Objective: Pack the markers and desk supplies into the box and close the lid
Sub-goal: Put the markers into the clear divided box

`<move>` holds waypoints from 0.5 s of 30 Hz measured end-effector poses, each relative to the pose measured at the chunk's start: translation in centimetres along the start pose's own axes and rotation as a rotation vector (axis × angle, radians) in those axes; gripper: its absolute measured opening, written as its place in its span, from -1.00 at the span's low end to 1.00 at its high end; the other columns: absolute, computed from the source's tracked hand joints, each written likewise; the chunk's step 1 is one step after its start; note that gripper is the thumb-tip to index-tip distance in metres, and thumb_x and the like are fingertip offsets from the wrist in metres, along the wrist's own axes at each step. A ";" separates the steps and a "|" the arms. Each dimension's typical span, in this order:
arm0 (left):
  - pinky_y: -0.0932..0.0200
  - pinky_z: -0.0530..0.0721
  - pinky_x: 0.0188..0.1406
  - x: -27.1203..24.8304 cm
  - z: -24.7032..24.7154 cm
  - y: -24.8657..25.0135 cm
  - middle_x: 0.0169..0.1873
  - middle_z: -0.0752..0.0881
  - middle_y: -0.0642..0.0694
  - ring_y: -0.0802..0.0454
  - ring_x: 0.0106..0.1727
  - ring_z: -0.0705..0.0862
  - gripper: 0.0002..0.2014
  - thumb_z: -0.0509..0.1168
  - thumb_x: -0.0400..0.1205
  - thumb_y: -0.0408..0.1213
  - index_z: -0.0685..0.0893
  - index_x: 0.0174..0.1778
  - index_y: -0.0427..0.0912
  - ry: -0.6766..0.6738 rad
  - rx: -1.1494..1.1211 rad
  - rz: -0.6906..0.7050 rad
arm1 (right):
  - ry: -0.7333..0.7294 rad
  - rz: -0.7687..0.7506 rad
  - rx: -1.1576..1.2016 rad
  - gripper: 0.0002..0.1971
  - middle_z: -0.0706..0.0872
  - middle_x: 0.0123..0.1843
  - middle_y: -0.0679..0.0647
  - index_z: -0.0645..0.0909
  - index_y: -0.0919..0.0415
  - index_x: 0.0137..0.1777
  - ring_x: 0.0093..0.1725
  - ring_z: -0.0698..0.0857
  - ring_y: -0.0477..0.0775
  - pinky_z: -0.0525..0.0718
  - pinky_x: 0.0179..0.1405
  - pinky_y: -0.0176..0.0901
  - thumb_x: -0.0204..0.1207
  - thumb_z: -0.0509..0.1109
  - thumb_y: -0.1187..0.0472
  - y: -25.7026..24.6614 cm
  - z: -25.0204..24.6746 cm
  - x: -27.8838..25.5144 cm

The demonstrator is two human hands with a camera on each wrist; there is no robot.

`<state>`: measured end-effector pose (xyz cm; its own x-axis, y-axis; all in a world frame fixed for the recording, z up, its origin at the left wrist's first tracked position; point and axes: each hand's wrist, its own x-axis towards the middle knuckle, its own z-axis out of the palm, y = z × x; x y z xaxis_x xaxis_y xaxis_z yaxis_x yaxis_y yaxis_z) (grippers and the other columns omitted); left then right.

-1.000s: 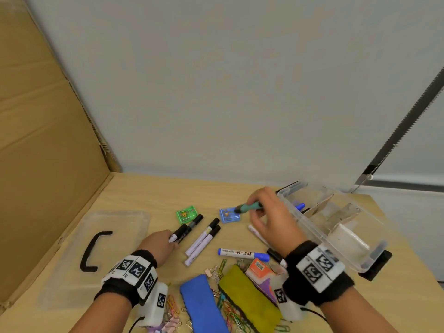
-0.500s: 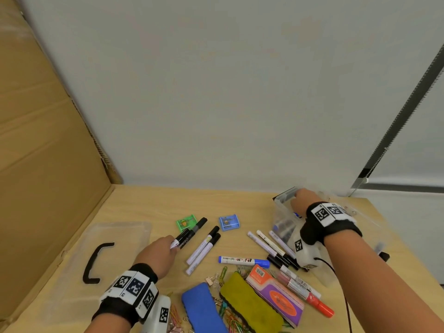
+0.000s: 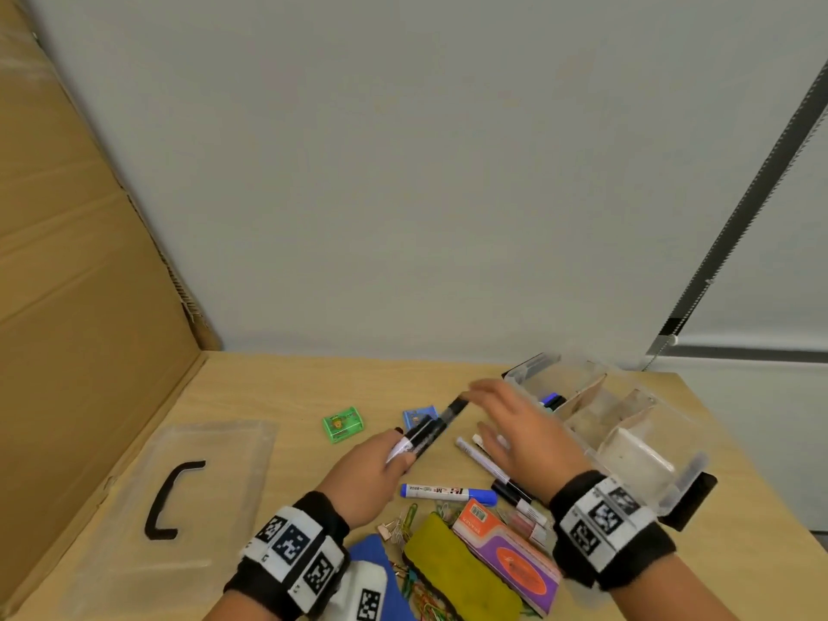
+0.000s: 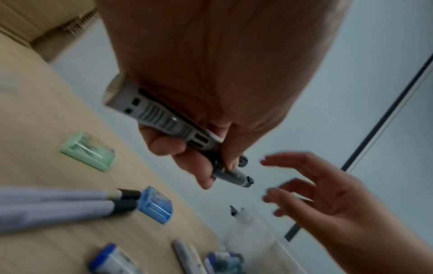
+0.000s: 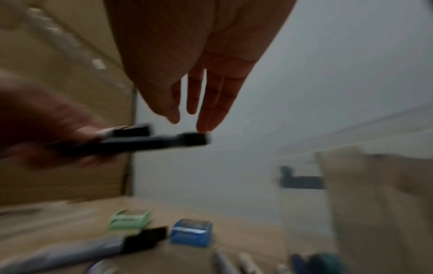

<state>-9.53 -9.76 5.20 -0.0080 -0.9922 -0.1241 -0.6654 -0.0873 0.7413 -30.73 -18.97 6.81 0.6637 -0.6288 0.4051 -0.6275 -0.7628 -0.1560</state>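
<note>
Two black-capped markers [image 3: 429, 430] lifting off the table [image 3: 278, 387], left hand [image 3: 372, 468] curling round their barrels, right hand [image 3: 522, 434] spreading loose-fingered just beside the caps, grasping nothing, clear box [image 3: 627, 441] sitting open at right, lid [image 3: 148, 508] lying apart at left.

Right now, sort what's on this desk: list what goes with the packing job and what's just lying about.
Job:
left hand gripping black-capped markers
right hand, open
clear box
lid
blue marker
green sharpener
blue sharpener
paper clips

Lying about:
cardboard sheet
</note>
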 end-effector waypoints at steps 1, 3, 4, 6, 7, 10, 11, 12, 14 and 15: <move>0.09 0.55 -0.19 0.3 0.5 0.7 -0.16 0.62 -0.06 0.14 -0.35 0.51 -0.83 0.07 0.74 -0.14 0.53 0.01 -0.09 0.001 -0.008 0.024 | -0.033 -0.063 -0.034 -0.58 0.52 0.40 -0.07 0.44 -0.02 0.39 0.08 0.67 -0.10 0.76 -0.17 -0.23 0.54 0.36 0.17 -0.8 0.7 -0.2; 0.23 0.48 -0.28 0.8 1.2 1.6 -0.12 0.64 -0.07 0.23 -0.34 0.49 -0.85 0.08 0.74 -0.17 0.53 0.06 -0.08 0.011 -0.036 0.073 | -0.063 -0.110 -0.069 -0.53 0.56 0.35 -0.07 0.38 -0.04 0.39 0.12 0.66 -0.04 0.77 -0.26 -0.18 0.50 0.40 0.18 -1.8 1.4 -0.2; 0.30 0.43 -0.30 0.9 1.4 2.0 -0.12 0.64 -0.04 0.24 -0.32 0.49 -0.86 0.08 0.74 -0.17 0.53 0.07 -0.04 0.018 -0.044 0.094 | -0.062 -0.111 -0.069 -0.52 0.59 0.28 -0.06 0.37 -0.05 0.38 0.10 0.66 -0.01 0.75 -0.29 -0.18 0.50 0.41 0.19 -1.8 1.5 -0.2; 0.35 0.42 -0.27 1.0 1.5 2.4 -0.15 0.62 0.03 0.26 -0.24 0.52 -0.88 0.08 0.74 -0.16 0.52 0.04 0.02 0.041 -0.051 0.124 | -0.059 -0.102 -0.073 -0.52 0.63 0.18 -0.04 0.36 -0.04 0.37 0.05 0.68 0.02 0.73 -0.31 -0.18 0.50 0.43 0.19 -1.4 1.3 0.1; 0.33 0.45 -0.22 0.9 1.4 2.4 -0.15 0.63 0.03 0.22 -0.18 0.55 -0.86 0.07 0.75 -0.16 0.54 0.01 0.00 0.055 -0.055 0.125 | -0.063 -0.092 -0.075 -0.53 0.65 0.17 -0.02 0.37 -0.02 0.37 0.05 0.68 0.03 0.74 -0.28 -0.15 0.51 0.43 0.18 -1.1 1.1 0.3; 0.11 0.48 -0.07 0.7 1.0 1.8 -0.15 0.61 -0.08 -0.04 -0.07 0.57 -0.76 0.05 0.75 -0.16 0.56 -0.09 -0.15 0.098 -0.075 0.092 | -0.059 -0.009 -0.072 -0.68 0.64 0.19 0.03 0.51 0.10 0.32 0.07 0.68 0.08 0.75 -0.11 -0.04 0.57 0.37 0.19 0.7 -0.2 1.1; 0.08 0.48 -0.08 0.5 0.8 1.5 -0.15 0.58 -0.11 -0.12 -0.08 0.55 -0.77 0.04 0.75 -0.17 0.54 -0.10 -0.15 0.111 -0.107 0.073 | -0.045 0.053 -0.060 -0.73 0.63 0.19 0.02 0.55 0.12 0.28 0.06 0.67 0.08 0.73 -0.06 -0.05 0.59 0.34 0.19 1.7 -0.7 1.5; 0.07 0.49 -0.06 0.2 0.7 1.2 -0.11 0.57 -0.14 -0.16 -0.06 0.55 -0.79 0.02 0.75 -0.19 0.54 -0.06 -0.10 0.121 -0.139 0.055 | -0.033 0.135 -0.039 -0.76 0.61 0.17 0.01 0.57 0.13 0.25 0.04 0.66 0.07 0.71 -0.04 -0.09 0.60 0.32 0.18 3.0 -1.3 2.0; 0.13 0.49 0.02 -0.4 0.6 0.3 0.03 0.57 -0.17 -0.13 0.03 0.57 -0.79 -0.02 0.76 -0.23 0.50 0.16 0.04 0.145 -0.164 0.018 | -0.025 0.312 -0.014 -0.83 0.59 0.13 0.00 0.57 0.13 0.17 -0.04 0.65 0.08 0.66 -0.10 -0.09 0.62 0.29 0.18 5.7 -2.4 2.9; 0.16 0.48 0.05 -0.7 0.5 -0.2 0.09 0.56 -0.16 -0.09 0.04 0.56 -0.73 -0.03 0.77 -0.24 0.47 0.30 0.04 0.156 -0.163 0.004 | -0.049 0.392 -0.018 -0.87 0.59 0.12 0.03 0.54 0.12 0.13 -0.07 0.64 0.11 0.66 -0.11 -0.04 0.62 0.27 0.20 7.0 -2.7 3.3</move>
<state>-9.80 -9.03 4.83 0.1130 -0.9932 -0.0268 -0.5362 -0.0837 0.8399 -34.08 -25.97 9.48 0.3905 -0.8789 0.2740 -0.8441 -0.4606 -0.2745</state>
